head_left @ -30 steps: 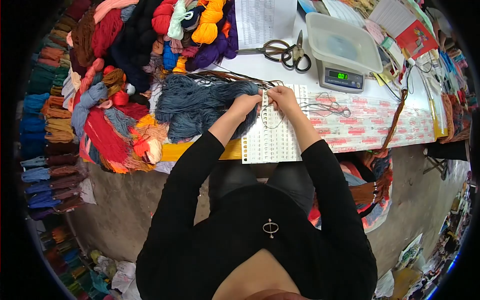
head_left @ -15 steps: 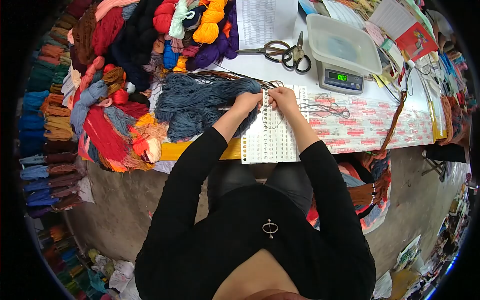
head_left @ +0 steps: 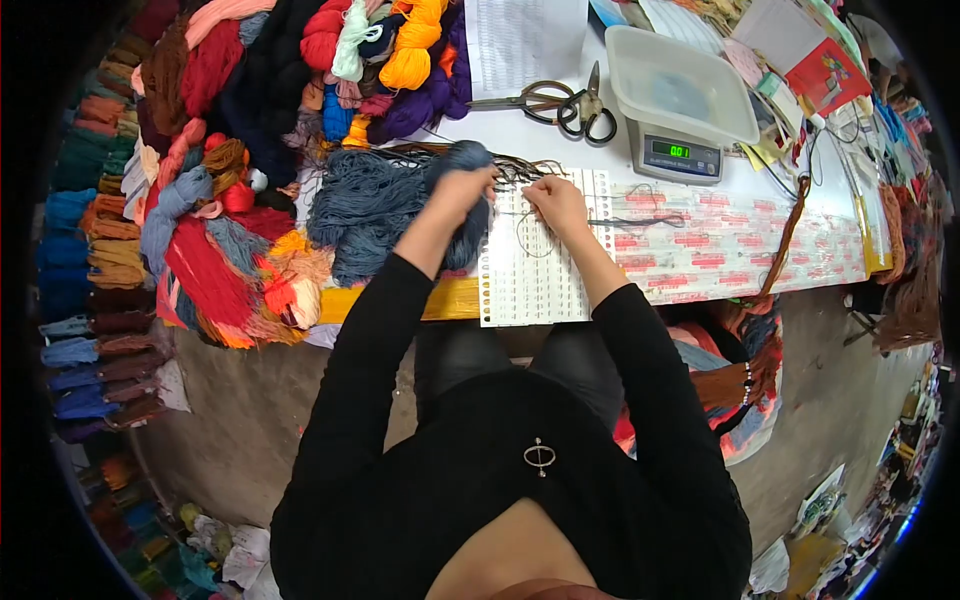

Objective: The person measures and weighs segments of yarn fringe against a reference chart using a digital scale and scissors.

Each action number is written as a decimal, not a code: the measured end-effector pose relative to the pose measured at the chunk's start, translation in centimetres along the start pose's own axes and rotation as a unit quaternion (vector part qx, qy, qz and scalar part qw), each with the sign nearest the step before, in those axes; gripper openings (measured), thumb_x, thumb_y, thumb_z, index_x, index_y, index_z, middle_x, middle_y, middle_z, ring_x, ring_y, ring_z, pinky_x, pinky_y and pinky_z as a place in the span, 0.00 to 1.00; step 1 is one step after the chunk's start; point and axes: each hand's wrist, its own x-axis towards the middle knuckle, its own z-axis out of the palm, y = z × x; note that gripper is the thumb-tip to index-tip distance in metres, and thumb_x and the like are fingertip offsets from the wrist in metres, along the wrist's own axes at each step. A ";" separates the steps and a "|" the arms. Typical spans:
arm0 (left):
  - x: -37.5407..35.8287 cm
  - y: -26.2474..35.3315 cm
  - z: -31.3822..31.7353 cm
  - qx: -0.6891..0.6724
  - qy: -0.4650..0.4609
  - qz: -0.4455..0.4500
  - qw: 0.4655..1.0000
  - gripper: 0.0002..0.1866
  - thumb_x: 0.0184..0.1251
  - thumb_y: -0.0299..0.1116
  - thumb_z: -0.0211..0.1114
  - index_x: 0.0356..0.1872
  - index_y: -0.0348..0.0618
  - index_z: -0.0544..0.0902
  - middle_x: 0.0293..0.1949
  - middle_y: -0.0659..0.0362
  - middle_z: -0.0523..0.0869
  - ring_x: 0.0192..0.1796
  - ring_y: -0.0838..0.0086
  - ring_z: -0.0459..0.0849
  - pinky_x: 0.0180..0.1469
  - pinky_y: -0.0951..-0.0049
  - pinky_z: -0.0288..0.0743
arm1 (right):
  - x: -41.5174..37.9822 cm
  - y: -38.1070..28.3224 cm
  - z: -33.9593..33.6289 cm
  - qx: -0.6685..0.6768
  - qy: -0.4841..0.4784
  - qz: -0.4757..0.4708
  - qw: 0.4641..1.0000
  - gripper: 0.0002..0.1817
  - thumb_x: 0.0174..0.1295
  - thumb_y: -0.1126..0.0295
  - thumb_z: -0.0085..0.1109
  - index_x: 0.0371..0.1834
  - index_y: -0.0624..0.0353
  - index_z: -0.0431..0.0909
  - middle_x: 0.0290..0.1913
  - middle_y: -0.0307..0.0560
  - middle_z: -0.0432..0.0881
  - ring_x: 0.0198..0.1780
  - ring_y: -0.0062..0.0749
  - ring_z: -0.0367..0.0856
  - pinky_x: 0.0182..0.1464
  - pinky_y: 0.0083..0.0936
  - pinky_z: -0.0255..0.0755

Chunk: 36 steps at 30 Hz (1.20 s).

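My left hand (head_left: 463,194) is closed on part of the blue-grey yarn (head_left: 370,205), lifting a bunch of it at the pile's right end. Just to the right, my right hand (head_left: 556,203) pinches a thin dark thread over the white perforated card (head_left: 540,280). That thread curves in a loose loop across the card's holes. Dark loose strands (head_left: 645,220) trail out to the right of my right hand. Brown and black threads (head_left: 520,168) lie along the card's top edge.
Scissors (head_left: 590,112) and a second dark-handled pair (head_left: 530,102) lie beyond my hands. A scale (head_left: 680,160) reading 0.01 carries a clear plastic tray (head_left: 685,90). Coloured yarn skeins (head_left: 215,270) fill the left side, and a printed sheet (head_left: 520,45) lies at the back.
My hands have moved apart. My left hand has gone left and lifted some of the blue-grey yarn. The scale reading went from 0.03 to 0.01.
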 end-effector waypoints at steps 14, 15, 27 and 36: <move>0.4 -2.1 4.0 0.283 -0.180 0.041 0.941 0.24 0.63 0.55 0.52 0.27 0.45 0.86 0.29 0.56 0.86 0.31 0.69 0.82 0.41 0.75 0.72 | -1.9 1.4 1.6 0.012 0.175 -0.202 0.963 0.07 0.57 0.66 0.58 0.35 0.56 0.78 0.32 0.44 0.81 0.35 0.38 0.79 0.38 0.31 0.69; 0.9 -2.5 3.8 0.277 -0.127 0.067 0.950 0.26 0.62 0.58 0.51 0.29 0.46 0.86 0.29 0.56 0.86 0.33 0.67 0.82 0.43 0.74 0.71 | -1.6 1.5 1.7 -0.051 0.199 -0.253 0.946 0.07 0.56 0.67 0.59 0.36 0.55 0.78 0.34 0.44 0.81 0.38 0.37 0.78 0.41 0.30 0.69; 0.4 1.8 -19.6 -0.526 -0.006 0.001 0.851 0.14 0.54 0.20 0.57 0.43 0.30 0.73 0.39 0.51 0.83 0.24 0.76 0.75 0.28 0.81 0.71 | -2.3 -0.1 1.8 -0.225 0.219 -0.343 0.885 0.29 0.46 0.58 0.66 0.49 0.62 0.70 0.44 0.46 0.76 0.48 0.39 0.70 0.55 0.34 0.57; -5.4 6.1 -26.5 -0.243 0.159 0.197 0.936 0.16 0.64 0.39 0.61 0.45 0.38 0.81 0.36 0.56 0.84 0.24 0.83 0.73 0.28 0.84 0.67 | -1.7 0.4 1.1 -0.071 0.217 -0.313 0.922 0.23 0.52 0.63 0.63 0.49 0.61 0.70 0.44 0.49 0.76 0.49 0.43 0.71 0.54 0.37 0.60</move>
